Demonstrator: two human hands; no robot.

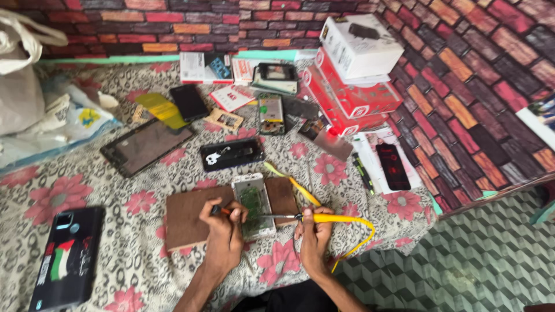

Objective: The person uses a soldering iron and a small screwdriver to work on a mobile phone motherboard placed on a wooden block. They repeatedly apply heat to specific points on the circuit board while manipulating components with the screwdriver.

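Observation:
An opened phone [253, 202] with its green circuit board exposed lies on a brown wooden board [188, 216] over a flowered cloth. My left hand [224, 231] rests at the phone's left edge and pinches a small tool with an orange tip [218, 210]. My right hand [314, 234] grips a yellow-handled soldering iron [324, 218]; its thin metal tip points left onto the phone's lower part. The iron's yellow cord [358, 240] loops to the right of that hand.
Phone parts lie scattered beyond: a black tablet screen [144, 145], a black phone frame [231, 153], a disassembled phone [270, 114], a dark phone [188, 102]. Red and white boxes [352, 75] stack at back right. A phone in a printed case [68, 257] lies front left.

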